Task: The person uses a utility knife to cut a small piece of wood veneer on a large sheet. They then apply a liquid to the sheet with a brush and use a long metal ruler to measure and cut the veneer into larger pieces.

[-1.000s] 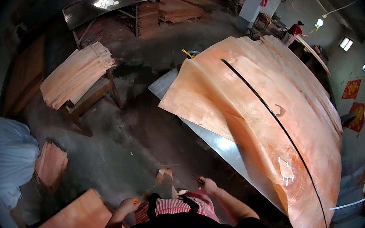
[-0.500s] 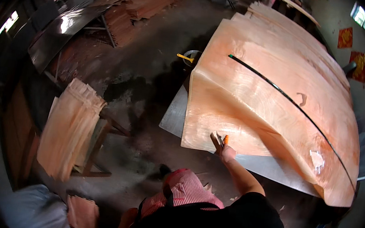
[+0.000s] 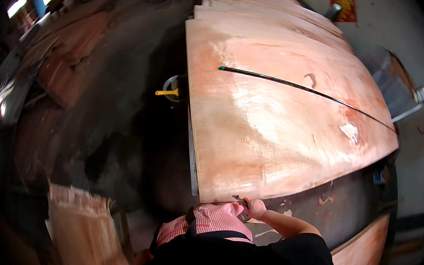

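Note:
My right hand (image 3: 254,209) is closed around a small dark metal hand tool (image 3: 239,199) at the near edge of a large pale wood veneer sheet (image 3: 267,154). The tool's kind is unclear; an orange part showed on it earlier. The sheet lies over the top of a broad stack, glossy in places, with a small tear near its middle. A long thin black rod (image 3: 291,83) with a green tip rests across it. Low beside my pink striped apron (image 3: 207,220), only a bit of my left hand (image 3: 141,258) shows, its fingers hidden.
A yellow-handled brush (image 3: 167,92) lies over a round container (image 3: 173,83) left of the stack. More veneer sheets (image 3: 81,222) stand at the lower left, and another panel (image 3: 362,259) leans at the lower right. Scraps (image 3: 325,200) litter the floor.
The veneer's front part, rippled with a raised fold before, now lies much flatter and covers most of the grey metal below. My right hand is now closer to my body, still holding the tool.

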The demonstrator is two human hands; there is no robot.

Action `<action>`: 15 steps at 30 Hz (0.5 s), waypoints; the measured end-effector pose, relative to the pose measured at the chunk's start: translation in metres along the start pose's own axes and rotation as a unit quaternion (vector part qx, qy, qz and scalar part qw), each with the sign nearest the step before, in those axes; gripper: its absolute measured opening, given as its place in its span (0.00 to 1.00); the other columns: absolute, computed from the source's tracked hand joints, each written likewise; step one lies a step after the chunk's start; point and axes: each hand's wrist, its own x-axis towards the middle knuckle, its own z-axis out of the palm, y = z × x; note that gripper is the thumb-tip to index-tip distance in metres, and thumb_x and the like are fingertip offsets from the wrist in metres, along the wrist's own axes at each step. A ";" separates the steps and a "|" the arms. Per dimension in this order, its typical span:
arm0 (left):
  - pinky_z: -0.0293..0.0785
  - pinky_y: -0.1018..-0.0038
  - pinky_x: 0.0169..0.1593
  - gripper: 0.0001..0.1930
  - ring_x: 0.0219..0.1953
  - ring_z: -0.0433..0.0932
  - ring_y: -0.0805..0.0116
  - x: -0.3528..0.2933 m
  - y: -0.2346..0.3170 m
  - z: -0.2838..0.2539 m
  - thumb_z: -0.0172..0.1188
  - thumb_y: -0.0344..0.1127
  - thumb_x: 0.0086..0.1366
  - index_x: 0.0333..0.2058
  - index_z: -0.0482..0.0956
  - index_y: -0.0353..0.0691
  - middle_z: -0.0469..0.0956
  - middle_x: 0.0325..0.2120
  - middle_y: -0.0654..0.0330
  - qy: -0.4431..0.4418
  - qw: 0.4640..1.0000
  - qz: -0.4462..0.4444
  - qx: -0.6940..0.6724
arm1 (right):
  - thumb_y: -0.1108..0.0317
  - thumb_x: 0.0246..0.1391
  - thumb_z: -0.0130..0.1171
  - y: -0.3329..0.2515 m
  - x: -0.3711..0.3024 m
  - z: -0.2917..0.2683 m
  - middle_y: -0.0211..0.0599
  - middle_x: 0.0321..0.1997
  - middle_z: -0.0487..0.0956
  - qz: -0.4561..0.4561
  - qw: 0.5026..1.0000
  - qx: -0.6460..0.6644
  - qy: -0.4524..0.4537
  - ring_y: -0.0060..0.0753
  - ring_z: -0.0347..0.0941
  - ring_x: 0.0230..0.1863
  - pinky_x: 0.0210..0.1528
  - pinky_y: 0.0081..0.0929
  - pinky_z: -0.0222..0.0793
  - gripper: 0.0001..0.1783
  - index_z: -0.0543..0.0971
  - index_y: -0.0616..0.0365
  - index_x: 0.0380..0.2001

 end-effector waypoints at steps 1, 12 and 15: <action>0.65 0.63 0.37 0.16 0.32 0.71 0.51 0.012 0.010 -0.047 0.46 0.44 0.52 0.30 0.73 0.37 0.73 0.26 0.49 -0.018 1.000 -0.010 0.005 | 0.52 0.49 0.41 -0.016 0.004 -0.001 0.48 0.23 0.74 0.025 1.000 -0.006 0.004 0.50 0.70 0.28 0.30 0.41 0.64 0.17 0.70 0.50 0.36; 0.67 0.68 0.39 0.17 0.36 0.71 0.53 0.120 -0.053 -0.279 0.51 0.45 0.54 0.35 0.74 0.38 0.73 0.32 0.49 0.061 0.994 -0.052 -0.068 | 0.61 0.49 0.43 -0.195 0.081 0.000 0.46 0.26 0.74 0.022 0.967 0.246 0.067 0.47 0.71 0.29 0.33 0.36 0.64 0.14 0.70 0.49 0.39; 0.67 0.68 0.39 0.17 0.36 0.72 0.54 0.167 -0.068 -0.292 0.51 0.45 0.54 0.36 0.73 0.37 0.73 0.32 0.50 0.032 0.999 0.012 -0.011 | 0.63 0.47 0.44 -0.216 0.101 -0.021 0.46 0.28 0.74 0.067 0.957 0.278 0.053 0.46 0.71 0.30 0.35 0.36 0.64 0.15 0.70 0.49 0.39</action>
